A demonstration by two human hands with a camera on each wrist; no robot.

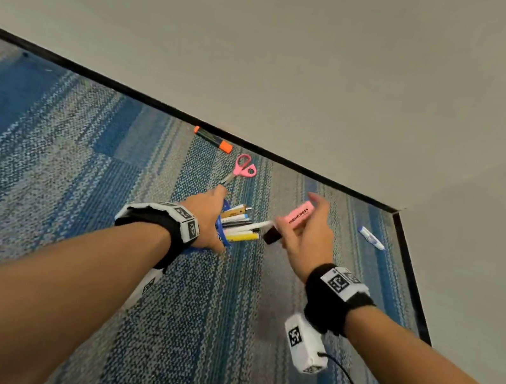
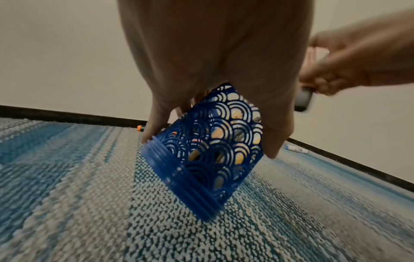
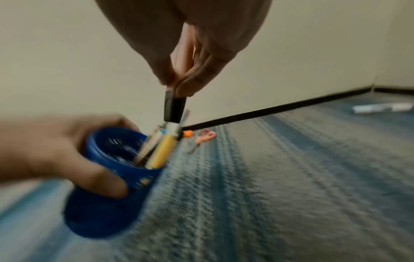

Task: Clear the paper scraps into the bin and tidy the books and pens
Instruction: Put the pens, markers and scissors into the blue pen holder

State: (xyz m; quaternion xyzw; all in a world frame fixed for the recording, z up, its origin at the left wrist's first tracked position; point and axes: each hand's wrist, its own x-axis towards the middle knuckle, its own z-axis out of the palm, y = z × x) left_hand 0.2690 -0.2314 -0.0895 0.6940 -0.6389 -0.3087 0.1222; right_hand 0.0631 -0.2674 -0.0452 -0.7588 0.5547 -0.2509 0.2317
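Okay, I see left hand point(image 1: 207, 214) gripping tilted blue pen cup point(image 2: 208, 150), right hand point(image 1: 308, 234) pinching pink highlighter point(image 1: 296, 216) at its mouth.
Beyond the hands on carpet point(image 1: 49, 157): scissors point(image 1: 242, 168), orange highlighter point(image 1: 213, 139); white marker point(image 1: 371, 237) right of right hand.

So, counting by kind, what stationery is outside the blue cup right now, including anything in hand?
Highlighters: 2, the orange highlighter on the carpet and the pink highlighter in the right hand
Scissors: 1
White marker: 1
Total: 4
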